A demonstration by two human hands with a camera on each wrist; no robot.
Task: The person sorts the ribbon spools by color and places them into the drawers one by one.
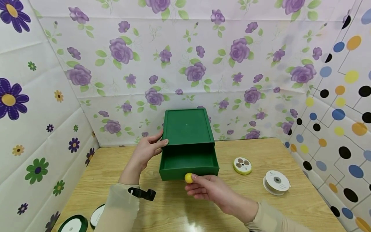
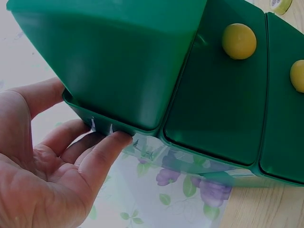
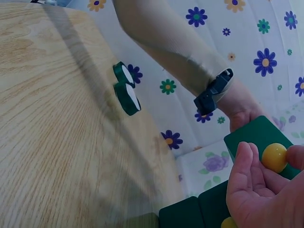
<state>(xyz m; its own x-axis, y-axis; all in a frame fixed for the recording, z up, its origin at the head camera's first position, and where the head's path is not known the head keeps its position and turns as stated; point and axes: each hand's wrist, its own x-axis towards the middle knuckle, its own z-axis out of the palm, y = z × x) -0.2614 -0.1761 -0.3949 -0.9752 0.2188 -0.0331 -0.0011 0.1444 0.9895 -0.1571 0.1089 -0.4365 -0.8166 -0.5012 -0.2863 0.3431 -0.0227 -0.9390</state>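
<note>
A green drawer cabinet stands at the back of the table, its top drawer pulled out and showing a bare inside. My left hand holds the cabinet at its upper left edge, fingertips by the front corner. In the left wrist view, those fingers bend against the cabinet's side. With thumb and fingers, my right hand pinches the round yellow knob on the drawer's front. Two lower drawer fronts, each with a yellow knob, show in the left wrist view.
To the right lie a yellow-edged ribbon spool and a white spool. Two dark green ribbon spools lie near the table's left edge. A flowered sheet hangs directly behind the cabinet.
</note>
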